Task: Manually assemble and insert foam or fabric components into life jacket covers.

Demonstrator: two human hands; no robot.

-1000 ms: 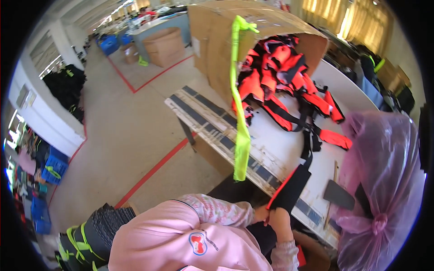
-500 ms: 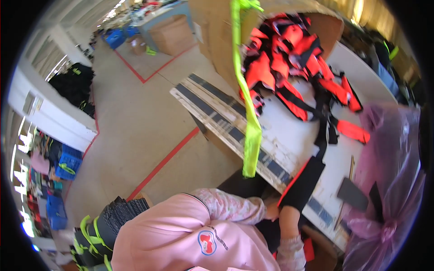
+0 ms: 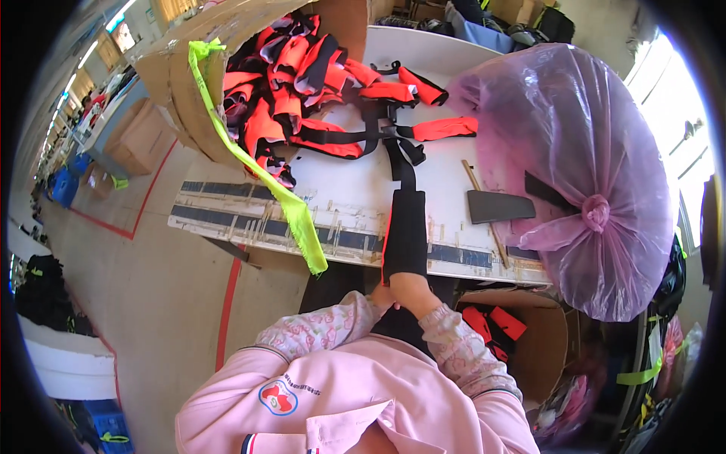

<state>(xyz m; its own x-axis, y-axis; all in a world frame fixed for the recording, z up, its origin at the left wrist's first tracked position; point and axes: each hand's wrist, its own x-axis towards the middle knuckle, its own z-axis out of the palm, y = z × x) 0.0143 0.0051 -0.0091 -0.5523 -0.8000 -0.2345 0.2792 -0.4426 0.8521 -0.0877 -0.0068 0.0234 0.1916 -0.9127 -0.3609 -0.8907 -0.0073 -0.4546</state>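
On the surface (image 3: 446,170), a box (image 3: 168,91) lies at the left, a heap of straps (image 3: 283,113) in its mouth and spilling rightward. A ribbon (image 3: 249,163) hangs before the box, its lower end over the near edge. A bag (image 3: 612,144) sits at the right. Left of the bag, a plate (image 3: 495,206) lies across a stick (image 3: 499,246). A band (image 3: 405,231) reaches from the straps to the hands (image 3: 384,296) at the near edge. Below, right of the hands, a second box (image 3: 548,340) holds more straps.

We have our left hand (image 3: 383,296) at the near end of a black band (image 3: 405,231) that mostly hides our right hand (image 3: 409,284) — beyond, orange-and-black straps (image 3: 286,106) spill from a cardboard box (image 3: 168,83).
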